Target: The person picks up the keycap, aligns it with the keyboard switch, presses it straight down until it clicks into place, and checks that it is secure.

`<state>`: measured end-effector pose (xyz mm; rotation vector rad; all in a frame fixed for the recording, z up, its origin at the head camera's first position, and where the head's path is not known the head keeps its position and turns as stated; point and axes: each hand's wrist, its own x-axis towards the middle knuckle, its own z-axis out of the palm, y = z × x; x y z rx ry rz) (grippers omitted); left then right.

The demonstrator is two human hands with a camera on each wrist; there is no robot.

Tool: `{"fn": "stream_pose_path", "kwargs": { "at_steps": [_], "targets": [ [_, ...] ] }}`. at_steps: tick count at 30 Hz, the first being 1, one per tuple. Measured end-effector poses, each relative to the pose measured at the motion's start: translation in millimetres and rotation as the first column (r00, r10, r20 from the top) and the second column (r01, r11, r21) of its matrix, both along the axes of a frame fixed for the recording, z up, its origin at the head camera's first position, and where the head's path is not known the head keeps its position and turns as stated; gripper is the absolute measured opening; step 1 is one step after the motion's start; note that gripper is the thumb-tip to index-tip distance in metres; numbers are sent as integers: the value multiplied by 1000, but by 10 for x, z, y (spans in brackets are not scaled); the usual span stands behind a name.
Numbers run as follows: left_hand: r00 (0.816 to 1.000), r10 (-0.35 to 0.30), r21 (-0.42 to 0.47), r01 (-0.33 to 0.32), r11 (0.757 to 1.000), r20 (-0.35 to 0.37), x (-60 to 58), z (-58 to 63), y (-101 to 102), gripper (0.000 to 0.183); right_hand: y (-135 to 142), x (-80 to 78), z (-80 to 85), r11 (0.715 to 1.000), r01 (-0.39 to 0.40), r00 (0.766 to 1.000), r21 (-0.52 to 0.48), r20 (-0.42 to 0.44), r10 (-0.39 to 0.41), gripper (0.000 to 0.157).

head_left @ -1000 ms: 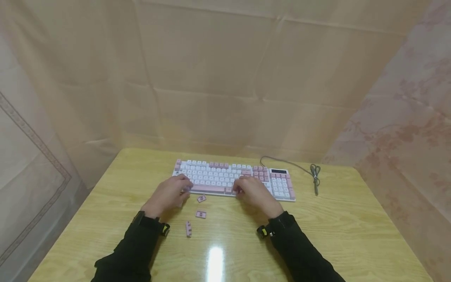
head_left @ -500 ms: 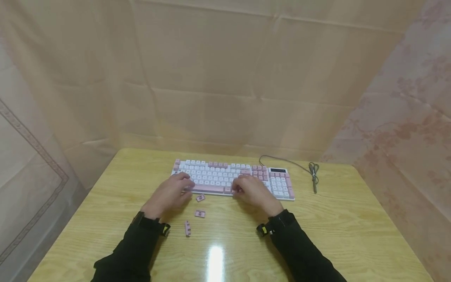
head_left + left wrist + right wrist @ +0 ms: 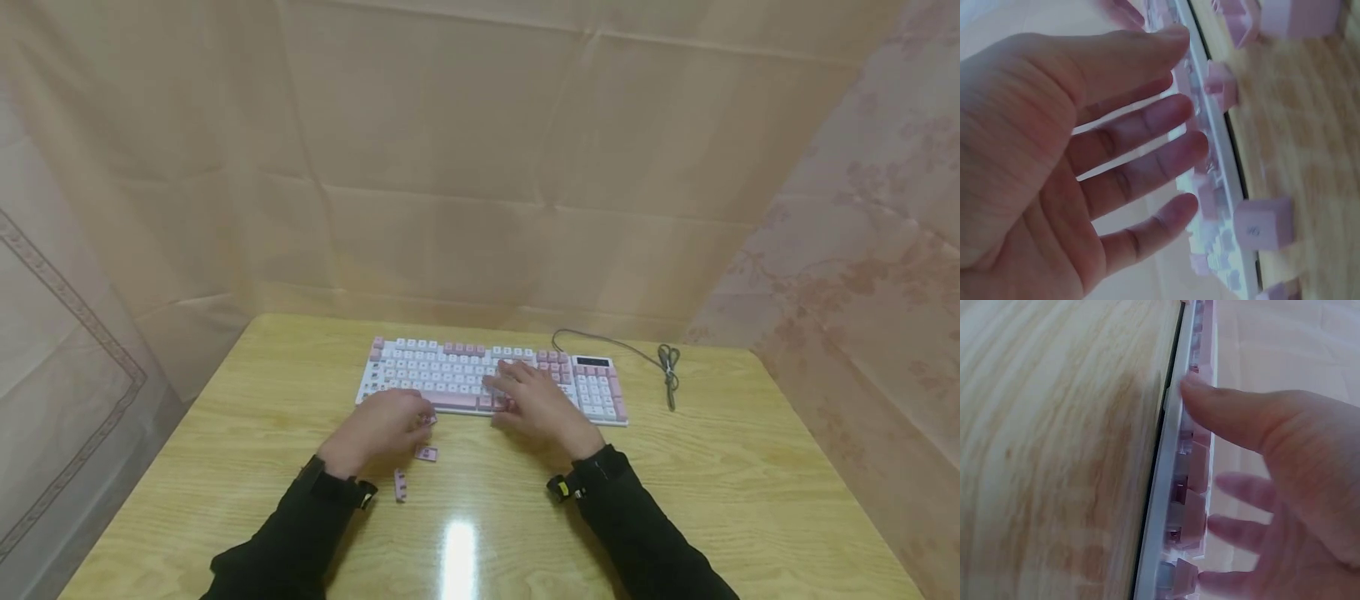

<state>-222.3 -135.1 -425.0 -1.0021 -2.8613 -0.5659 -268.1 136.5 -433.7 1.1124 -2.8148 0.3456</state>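
A white and pink keyboard [image 3: 435,379] lies toward the back of the wooden table. My left hand [image 3: 378,425] hovers at its front edge, partly over a small pink keycap [image 3: 430,420]. In the left wrist view the fingers are extended with nothing between them, and loose keycaps such as one with a dark mark [image 3: 1264,223] lie beside the keyboard. Another loose keycap [image 3: 427,454] and a longer pink one [image 3: 400,486] lie nearer to me. My right hand [image 3: 536,408] rests with fingers spread over the keys right of the space bar; its thumb is at the front edge.
A grey cable [image 3: 607,342] leaves the keyboard's back and ends in a tied bundle [image 3: 669,375] on the right. A beige cloth [image 3: 450,167] hangs behind the table [image 3: 735,475], with further cloth on both sides. Bare keyboard switches show at the left end.
My left hand has drawn back from the keyboard's left end, toward me and to the right, over the nearest keycap. The right hand's fingers have uncurled and spread over the keys.
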Motion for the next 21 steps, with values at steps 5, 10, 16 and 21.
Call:
{"fn": "stream_pose_path", "kwargs": {
  "at_steps": [5, 10, 16, 21],
  "targets": [
    [1000, -1, -49, 1, 999, 0, 33, -16, 45, 17, 30, 38, -34, 998, 2, 996, 64, 94, -8, 66],
    [1000, 29, -72, -28, 997, 13, 56, -23, 64, 14, 18, 49, -32, 995, -33, 995, 95, 95, 24, 62],
    [999, 48, -78, -47, 996, 9, 47, -51, 64, 10, 1, 69, -5, 990, -40, 991, 133, 132, 22, 54],
    [998, 59, -83, -58, 995, 19, 28, -63, 53, 7, -3, 72, 2, 988, -41, 991, 150, 130, 21, 52]
  ]
}}
